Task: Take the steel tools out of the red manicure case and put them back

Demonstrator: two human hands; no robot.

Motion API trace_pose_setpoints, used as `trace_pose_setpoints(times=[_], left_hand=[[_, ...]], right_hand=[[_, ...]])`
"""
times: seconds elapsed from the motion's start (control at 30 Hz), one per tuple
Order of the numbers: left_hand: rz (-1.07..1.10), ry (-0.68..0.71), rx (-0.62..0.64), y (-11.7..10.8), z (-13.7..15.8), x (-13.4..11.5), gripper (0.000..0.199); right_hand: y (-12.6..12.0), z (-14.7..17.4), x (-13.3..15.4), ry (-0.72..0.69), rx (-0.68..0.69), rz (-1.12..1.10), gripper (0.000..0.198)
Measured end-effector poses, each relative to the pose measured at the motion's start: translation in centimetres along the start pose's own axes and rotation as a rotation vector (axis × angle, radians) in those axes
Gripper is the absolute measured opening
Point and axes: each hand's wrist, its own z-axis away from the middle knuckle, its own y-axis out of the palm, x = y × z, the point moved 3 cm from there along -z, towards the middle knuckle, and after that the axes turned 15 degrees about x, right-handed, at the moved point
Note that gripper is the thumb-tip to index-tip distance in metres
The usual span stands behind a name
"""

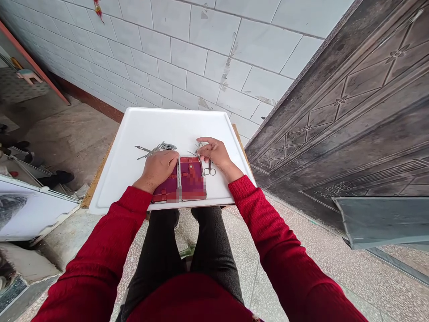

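A red and purple manicure case [192, 179] lies unfolded on the white tabletop [174, 123], close to its front edge. My left hand [159, 167] is closed over the upper part of its left half, thumb and forefinger at the fold; the other fingertips are hidden. Between the thumb and fingers of my right hand [214, 154] is a thin, shiny metal tool [199, 147], just above the right half; its exact kind is unclear. Small scissors [210, 171] lie under my right hand. Beyond my left hand are nail clippers [168, 146] and slim metal tools [144, 150].
A pale tiled wall [167, 49] rises behind the table. On the right stands a dark patterned metal door [321, 116]. At the left is a white cabinet-like object [27, 208], with a small stool [29, 75] farther back.
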Motion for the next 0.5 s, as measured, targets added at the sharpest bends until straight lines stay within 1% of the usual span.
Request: trace_pose_setpoints(times=[0.07, 0.23, 0.33, 0.5], left_hand=[[0.002, 0.003, -0.001, 0.0, 0.0, 0.0, 0.031], [0.002, -0.002, 0.013, -0.2, 0.0, -0.2, 0.032], [-0.008, -0.011, 0.019, -0.2, 0.0, -0.3, 0.032], [-0.003, 0.002, 0.002, -0.2, 0.1, -0.3, 0.032]], right_hand=[[0.2, 0.1, -0.1, 0.015, 0.017, 0.015, 0.045], [1.0, 0.6, -0.3, 0.096, 0.080, 0.016, 0.027], [1.3, 0.8, -0.5, 0.131, 0.098, 0.019, 0.023], [1.5, 0.9, -0.5, 0.146, 0.100, 0.031, 0.019]])
